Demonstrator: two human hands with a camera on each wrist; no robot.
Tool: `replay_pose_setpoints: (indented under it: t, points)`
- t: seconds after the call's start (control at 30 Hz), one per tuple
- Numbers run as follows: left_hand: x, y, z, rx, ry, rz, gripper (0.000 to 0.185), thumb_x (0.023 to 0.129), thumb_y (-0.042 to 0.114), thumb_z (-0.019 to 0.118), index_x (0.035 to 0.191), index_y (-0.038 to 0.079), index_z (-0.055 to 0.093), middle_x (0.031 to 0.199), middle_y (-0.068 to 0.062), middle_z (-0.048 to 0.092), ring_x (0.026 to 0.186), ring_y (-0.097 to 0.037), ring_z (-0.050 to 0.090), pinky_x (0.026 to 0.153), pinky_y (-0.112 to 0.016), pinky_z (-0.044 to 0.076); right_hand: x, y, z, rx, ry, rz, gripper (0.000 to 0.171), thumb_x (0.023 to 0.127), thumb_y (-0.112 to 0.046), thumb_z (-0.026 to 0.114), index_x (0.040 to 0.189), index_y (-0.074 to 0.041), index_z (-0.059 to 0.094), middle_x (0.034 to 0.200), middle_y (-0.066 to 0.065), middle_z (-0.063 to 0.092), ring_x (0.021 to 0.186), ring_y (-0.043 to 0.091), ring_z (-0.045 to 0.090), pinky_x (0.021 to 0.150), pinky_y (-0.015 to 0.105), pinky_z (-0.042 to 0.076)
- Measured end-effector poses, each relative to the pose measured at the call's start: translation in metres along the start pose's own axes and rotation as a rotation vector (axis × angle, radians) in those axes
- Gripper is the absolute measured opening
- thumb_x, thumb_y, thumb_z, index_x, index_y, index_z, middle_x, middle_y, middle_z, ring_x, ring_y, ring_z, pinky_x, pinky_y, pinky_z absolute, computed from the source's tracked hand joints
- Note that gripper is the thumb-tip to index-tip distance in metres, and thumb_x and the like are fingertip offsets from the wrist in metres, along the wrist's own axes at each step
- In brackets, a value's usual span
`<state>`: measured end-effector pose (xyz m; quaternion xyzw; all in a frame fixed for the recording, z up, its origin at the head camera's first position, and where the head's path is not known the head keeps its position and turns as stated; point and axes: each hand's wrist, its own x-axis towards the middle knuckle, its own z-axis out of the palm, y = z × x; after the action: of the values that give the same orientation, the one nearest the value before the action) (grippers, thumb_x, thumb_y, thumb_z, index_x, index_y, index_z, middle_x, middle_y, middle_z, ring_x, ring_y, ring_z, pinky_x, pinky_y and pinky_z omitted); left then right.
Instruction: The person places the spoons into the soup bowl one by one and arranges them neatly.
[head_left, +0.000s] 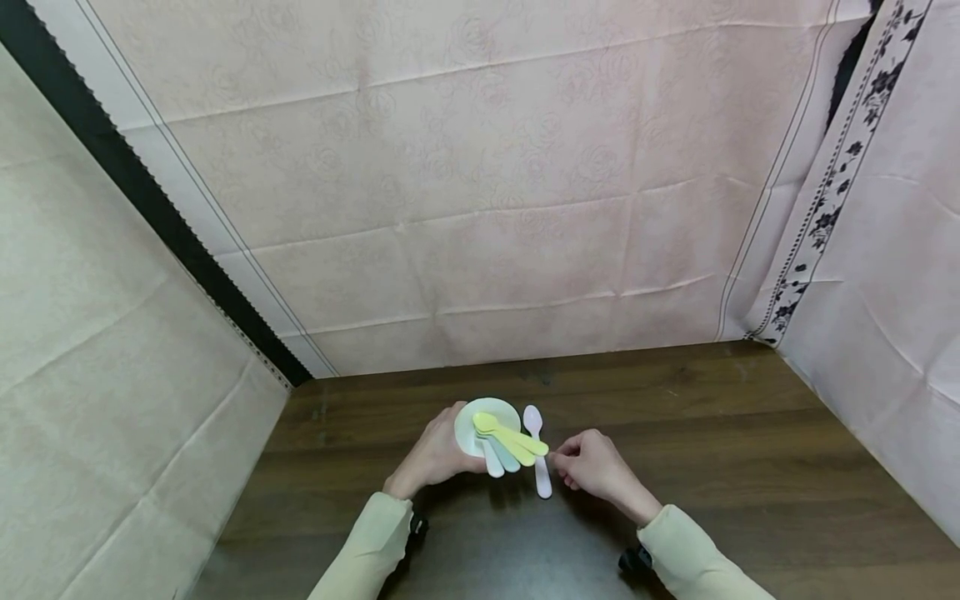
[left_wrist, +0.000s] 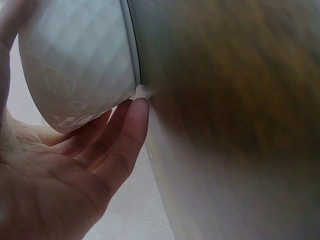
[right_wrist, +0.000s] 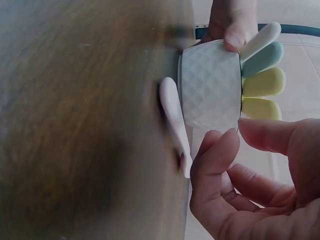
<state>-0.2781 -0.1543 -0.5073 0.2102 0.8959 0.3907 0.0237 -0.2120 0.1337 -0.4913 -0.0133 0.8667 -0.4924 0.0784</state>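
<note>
My left hand (head_left: 442,446) grips a pale cup (right_wrist: 210,85) with a raised diamond pattern, thumb on one side and fingers curled round the other. Out of the cup's mouth lean two yellow spoons (head_left: 522,446), a blue-green spoon (head_left: 507,458) and a white spoon (head_left: 492,461). On the table just right of the cup lies a pale pink spoon (head_left: 543,479), its bowl pointing away from me. My right hand (head_left: 596,467) is beside this spoon and the yellow handle tips. In the right wrist view its thumb and index fingertip (right_wrist: 231,137) stand close together with nothing between them.
The dark wooden table (head_left: 675,400) meets a pale patterned cloth (head_left: 525,250) at its back edge. More cloth hangs at the left (head_left: 112,417) and at the right (head_left: 892,333).
</note>
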Motion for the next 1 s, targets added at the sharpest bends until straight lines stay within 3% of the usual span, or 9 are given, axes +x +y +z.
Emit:
replay_pose_setpoints:
  t: [0.5,1.0]
  points:
    - [0.001,0.0,0.0,0.02,0.019,0.015,0.092,0.069,0.043,0.102,0.145,0.013,0.058,0.13,-0.005,0.069,0.117,-0.025,0.065,0.094,-0.041,0.054,-0.001,-0.004,0.01,-0.187,0.025,-0.001,0.021,0.094,-0.017,0.085,0.075,-0.011,0.077,0.062,-0.001,0.064,0.056,0.013,0.057,0.053,0.027,0.045]
    - [0.0,0.002,0.0,0.024,0.012,0.007,0.091,0.069,0.043,0.102,0.144,0.012,0.059,0.129,-0.005,0.069,0.115,-0.023,0.065,0.093,-0.041,0.054,-0.002,0.001,0.022,-0.237,0.058,-0.019,0.046,0.087,-0.014,0.089,0.054,-0.016,0.055,0.049,-0.009,0.046,0.047,0.008,0.045,0.049,0.023,0.032]
